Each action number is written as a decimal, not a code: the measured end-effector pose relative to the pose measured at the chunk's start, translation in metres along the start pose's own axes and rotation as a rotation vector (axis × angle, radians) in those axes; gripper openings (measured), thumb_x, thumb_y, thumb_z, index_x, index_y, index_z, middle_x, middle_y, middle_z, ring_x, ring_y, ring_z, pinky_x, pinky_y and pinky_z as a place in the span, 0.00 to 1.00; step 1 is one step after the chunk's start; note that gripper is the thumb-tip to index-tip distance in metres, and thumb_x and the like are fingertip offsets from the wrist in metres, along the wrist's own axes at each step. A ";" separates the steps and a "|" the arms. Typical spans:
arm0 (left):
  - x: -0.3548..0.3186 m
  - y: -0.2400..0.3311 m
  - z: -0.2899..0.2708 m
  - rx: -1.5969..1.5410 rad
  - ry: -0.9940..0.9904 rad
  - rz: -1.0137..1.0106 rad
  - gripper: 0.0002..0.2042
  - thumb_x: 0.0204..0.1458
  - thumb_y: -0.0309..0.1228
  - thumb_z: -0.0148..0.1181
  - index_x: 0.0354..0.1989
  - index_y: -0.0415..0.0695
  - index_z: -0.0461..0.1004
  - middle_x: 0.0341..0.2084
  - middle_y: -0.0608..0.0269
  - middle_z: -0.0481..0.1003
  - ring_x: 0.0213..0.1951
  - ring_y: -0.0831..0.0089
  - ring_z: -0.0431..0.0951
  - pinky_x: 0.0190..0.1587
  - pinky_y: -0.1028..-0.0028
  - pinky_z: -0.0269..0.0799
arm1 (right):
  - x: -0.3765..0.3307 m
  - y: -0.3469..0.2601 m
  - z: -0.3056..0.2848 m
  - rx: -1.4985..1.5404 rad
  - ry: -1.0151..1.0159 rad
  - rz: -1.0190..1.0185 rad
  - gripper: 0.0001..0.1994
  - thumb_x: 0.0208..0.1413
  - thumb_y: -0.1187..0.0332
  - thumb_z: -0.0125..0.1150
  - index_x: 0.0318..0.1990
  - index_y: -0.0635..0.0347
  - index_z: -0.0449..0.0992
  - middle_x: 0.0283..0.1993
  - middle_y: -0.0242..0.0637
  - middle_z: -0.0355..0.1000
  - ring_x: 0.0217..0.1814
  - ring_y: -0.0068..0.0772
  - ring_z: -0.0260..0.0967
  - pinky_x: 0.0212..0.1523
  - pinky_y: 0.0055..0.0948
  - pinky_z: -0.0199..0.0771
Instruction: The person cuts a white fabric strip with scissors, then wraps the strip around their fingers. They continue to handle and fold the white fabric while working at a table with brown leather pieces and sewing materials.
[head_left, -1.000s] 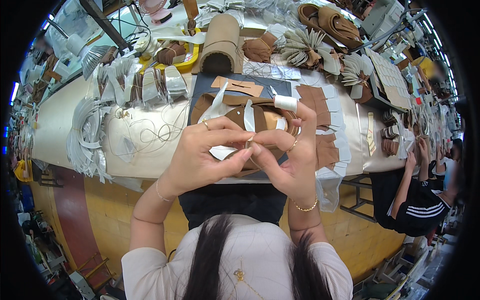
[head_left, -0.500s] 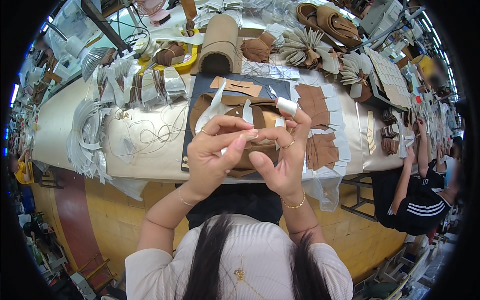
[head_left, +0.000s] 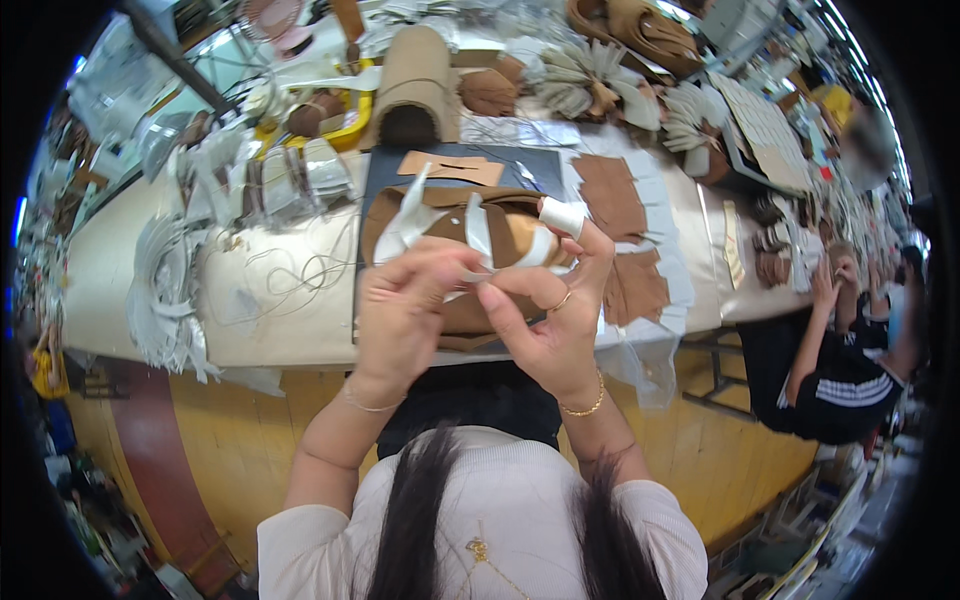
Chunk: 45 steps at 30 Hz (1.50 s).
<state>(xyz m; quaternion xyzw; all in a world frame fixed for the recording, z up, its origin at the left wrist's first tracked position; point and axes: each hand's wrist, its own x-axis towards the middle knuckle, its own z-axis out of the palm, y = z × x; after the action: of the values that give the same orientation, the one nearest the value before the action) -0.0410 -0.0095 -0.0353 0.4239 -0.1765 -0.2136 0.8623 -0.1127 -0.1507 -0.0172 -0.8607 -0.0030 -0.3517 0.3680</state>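
My left hand and my right hand meet in front of me, each pinching a small white scrap, thin like tape or backing paper. A raised finger of my right hand wears a white wrap. Beneath and beyond the hands lies a brown leather piece, curved, with white strips sticking up from it; my hands hide part of it. It rests on a dark board. A tan slotted leather piece lies at the board's far side.
Brown panels on white sheets lie right of the board. To the left are loose thread and a bundle of white strips. Behind stand a brown roll and a yellow tray. A co-worker sits at the right.
The whole view has shifted slightly. My left hand has turned and its fingers have drawn together on the scrap; my right thumb has come up against it.
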 end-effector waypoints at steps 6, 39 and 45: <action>0.021 0.055 -0.070 -0.217 0.003 0.159 0.10 0.57 0.32 0.58 0.43 0.40 0.73 0.39 0.62 0.74 0.39 0.75 0.72 0.38 0.75 0.67 | -0.055 0.050 -0.073 -0.392 0.259 0.099 0.04 0.43 0.68 0.70 0.28 0.53 0.80 0.57 0.45 0.59 0.58 0.44 0.55 0.58 0.38 0.55; -0.008 0.053 -0.050 0.257 -0.070 0.269 0.08 0.54 0.17 0.55 0.42 0.37 0.70 0.35 0.46 0.73 0.15 0.80 0.68 0.15 0.88 0.62 | -0.180 0.136 -0.181 -0.059 -0.199 1.488 0.27 0.61 0.43 0.47 0.49 0.61 0.71 0.40 0.42 0.75 0.43 0.39 0.76 0.41 0.34 0.75; -0.016 0.030 0.002 0.464 -0.188 -0.008 0.09 0.52 0.18 0.57 0.41 0.33 0.76 0.37 0.51 0.74 0.29 0.71 0.77 0.34 0.75 0.75 | -0.109 0.074 -0.139 0.899 0.156 0.869 0.29 0.66 0.46 0.34 0.63 0.60 0.55 0.64 0.50 0.55 0.50 0.51 0.73 0.47 0.36 0.75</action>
<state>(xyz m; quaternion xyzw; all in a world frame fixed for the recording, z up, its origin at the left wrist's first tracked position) -0.0490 0.0142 -0.0116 0.5893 -0.2983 -0.2091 0.7211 -0.2590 -0.2658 -0.0630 -0.5164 0.2262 -0.1963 0.8023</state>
